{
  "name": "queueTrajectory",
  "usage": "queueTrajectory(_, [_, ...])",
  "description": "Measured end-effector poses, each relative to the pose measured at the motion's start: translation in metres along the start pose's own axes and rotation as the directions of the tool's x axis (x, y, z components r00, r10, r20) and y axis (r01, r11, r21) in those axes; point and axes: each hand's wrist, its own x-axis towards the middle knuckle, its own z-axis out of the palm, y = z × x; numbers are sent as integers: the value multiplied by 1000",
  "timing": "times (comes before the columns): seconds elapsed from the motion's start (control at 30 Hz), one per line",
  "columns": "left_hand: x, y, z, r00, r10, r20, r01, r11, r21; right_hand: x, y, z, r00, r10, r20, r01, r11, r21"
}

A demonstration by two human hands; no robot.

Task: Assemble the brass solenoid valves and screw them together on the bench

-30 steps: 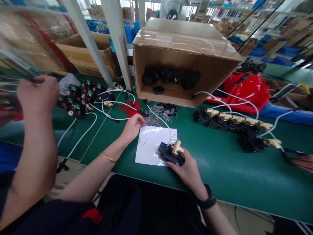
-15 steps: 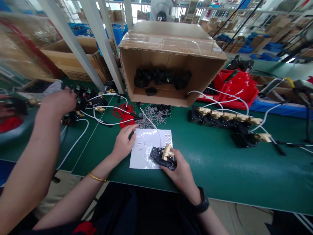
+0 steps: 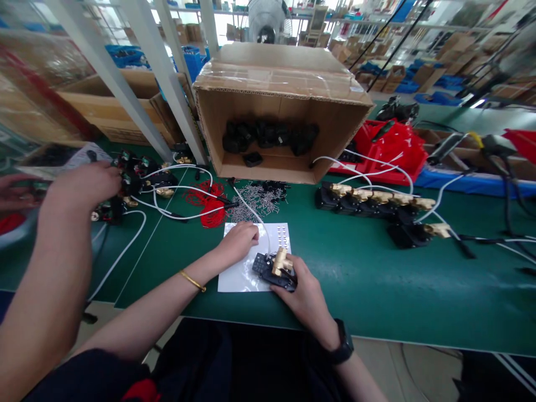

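My right hand grips a black housing with a brass valve on its top. A white cable runs from the housing up toward the screws. My left hand is over the upper part of a white sheet, its fingers curled together; whatever they hold, if anything, is hidden. Small metal rings lie in rows at the sheet's upper right. Past the sheet are a pile of screws and red rubber rings.
An open cardboard box with black parts stands behind the screws. Brass-fitted black units line the right side, before a red bin. At left, another person's hand reaches among black assemblies.
My left hand has moved right over the sheet, and its fingers have curled in. My right hand still holds the housing. The other person's hand has shifted slightly, and the view has moved a little.
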Motion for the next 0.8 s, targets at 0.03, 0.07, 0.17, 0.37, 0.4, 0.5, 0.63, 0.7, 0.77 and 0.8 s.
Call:
queueTrajectory(0.03, [1,0,0,1000,-12,-15,12,1000,-19,0,-1,0,1000,2,2,-2,1000,3])
queueTrajectory(0.07, [0,1,0,999,-29,-42,27,999,-40,0,-1,-1,1000,6,2,-6,1000,4])
queueTrajectory(0.17, [-20,7,-3,980,-112,-165,94,989,-112,-1,-4,0,1000,30,-6,-30,1000,4])
queueTrajectory(0.37, [-86,31,10,838,-445,-315,200,788,-582,-3,-5,3,999,39,-37,-39,999,9])
queueTrajectory(0.4, [-93,35,16,826,-453,-336,178,774,-608,-3,-5,3,999,33,-42,-33,999,9])
queueTrajectory(0.5, [-104,42,34,855,-252,-453,41,904,-425,-3,-6,2,999,19,-44,-18,1000,12])
queueTrajectory(0.63, [-102,39,47,870,18,-493,-118,978,-172,-5,-8,2,999,19,-51,-18,1000,16])
queueTrajectory(0.7, [-99,37,48,869,31,-495,-123,980,-154,-5,-8,2,998,27,-51,-26,1000,15])
queueTrajectory(0.77, [-96,37,47,873,29,-488,-117,982,-151,-5,-9,2,998,35,-44,-35,999,11])
queueTrajectory(0.8, [-95,37,46,874,28,-485,-115,982,-149,-5,-9,2,999,37,-39,-36,999,10])
